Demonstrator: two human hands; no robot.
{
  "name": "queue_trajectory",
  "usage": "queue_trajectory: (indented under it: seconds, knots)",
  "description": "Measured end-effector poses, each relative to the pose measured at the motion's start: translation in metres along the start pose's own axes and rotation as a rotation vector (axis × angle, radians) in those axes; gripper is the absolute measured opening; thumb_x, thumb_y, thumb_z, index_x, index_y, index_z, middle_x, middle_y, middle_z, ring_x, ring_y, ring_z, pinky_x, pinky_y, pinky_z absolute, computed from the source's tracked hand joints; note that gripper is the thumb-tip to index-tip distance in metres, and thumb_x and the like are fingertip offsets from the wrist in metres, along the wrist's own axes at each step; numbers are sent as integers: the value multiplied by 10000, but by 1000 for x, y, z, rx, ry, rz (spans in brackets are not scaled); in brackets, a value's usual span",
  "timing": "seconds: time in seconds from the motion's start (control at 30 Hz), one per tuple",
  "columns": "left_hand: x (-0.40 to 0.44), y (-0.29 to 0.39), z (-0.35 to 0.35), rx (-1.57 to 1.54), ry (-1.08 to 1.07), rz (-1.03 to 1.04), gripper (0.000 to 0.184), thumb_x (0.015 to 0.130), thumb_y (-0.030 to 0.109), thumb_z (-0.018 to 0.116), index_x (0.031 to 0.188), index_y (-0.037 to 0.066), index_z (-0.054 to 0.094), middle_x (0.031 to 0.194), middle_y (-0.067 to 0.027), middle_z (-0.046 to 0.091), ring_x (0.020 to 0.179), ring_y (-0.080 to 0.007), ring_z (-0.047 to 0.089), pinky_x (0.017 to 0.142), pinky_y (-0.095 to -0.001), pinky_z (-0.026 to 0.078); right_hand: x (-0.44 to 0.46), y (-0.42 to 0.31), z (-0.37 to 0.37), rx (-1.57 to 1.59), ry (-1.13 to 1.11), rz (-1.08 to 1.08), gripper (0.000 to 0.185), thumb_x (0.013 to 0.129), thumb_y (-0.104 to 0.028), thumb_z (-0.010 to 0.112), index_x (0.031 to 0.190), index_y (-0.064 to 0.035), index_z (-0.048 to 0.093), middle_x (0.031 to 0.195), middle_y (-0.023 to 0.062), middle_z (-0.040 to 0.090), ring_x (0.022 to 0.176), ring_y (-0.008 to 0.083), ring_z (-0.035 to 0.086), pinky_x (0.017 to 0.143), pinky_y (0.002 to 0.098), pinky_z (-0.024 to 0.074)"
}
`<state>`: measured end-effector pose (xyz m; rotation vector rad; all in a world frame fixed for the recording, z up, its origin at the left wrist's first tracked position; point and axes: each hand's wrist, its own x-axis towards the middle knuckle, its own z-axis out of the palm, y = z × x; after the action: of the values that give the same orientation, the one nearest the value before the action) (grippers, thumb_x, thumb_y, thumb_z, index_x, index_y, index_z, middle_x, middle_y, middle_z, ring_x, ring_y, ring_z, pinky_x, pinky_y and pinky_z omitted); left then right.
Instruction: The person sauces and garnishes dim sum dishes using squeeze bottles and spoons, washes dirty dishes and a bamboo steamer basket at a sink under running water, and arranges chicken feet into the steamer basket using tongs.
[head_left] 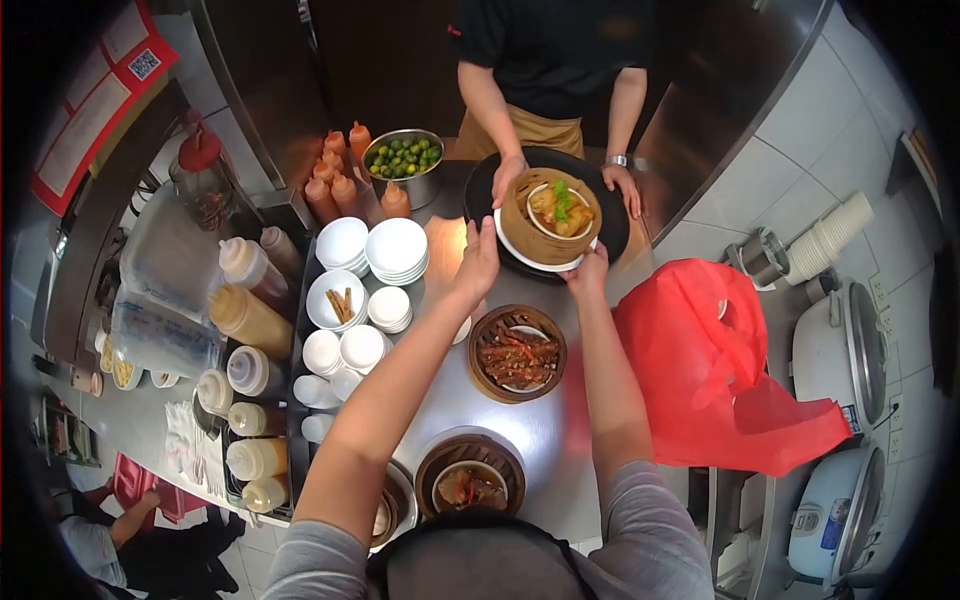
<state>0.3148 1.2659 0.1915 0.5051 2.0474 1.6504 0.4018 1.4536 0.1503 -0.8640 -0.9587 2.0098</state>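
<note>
In the head view, a bamboo steamer basket [522, 228] holds a small bowl of yellowish food [548, 212] topped with green leaves. It rests on a white plate [540, 264] over a round black tray [480, 190]. My right hand [588, 268] is closed on the plate's lower right rim. My left hand [479, 258] is by the plate's left edge, fingers stretched out; whether it touches is unclear. A co-worker's hand [508, 178] is at the basket's left side, and their other hand [623, 190] is at the tray's rim.
Between my forearms stands a steamer of reddish food [517, 358]; another steamer [430, 470] is closer to me. White bowls [397, 248] and sauce bottles [250, 315] line the left. Behind them is a pot of green citrus [418, 188]. A red bag [690, 350] lies at right.
</note>
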Motion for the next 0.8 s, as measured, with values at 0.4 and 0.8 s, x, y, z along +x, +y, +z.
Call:
queue_trajectory:
  seconds: [0.4, 0.8]
  knots:
    - [-153, 15, -102, -358, -204, -150, 694, 934, 596, 192, 1337, 65, 385, 1195, -97, 549, 1007, -193, 578, 852, -319, 427, 53, 25, -14, -26, -148, 64, 303, 923, -127, 357, 1176, -24, 488, 1135, 193, 575, 940, 347, 632, 689, 543, 555]
    - [-295, -18, -126, -158, -141, -249, 462, 964, 316, 441, 1298, -3, 424, 1256, -145, 497, 1210, -192, 415, 1039, -317, 290, -109, 18, -73, -705, -181, -303, 297, 903, -102, 529, 1187, -14, 514, 1089, 99, 585, 992, 172, 578, 827, 330, 478]
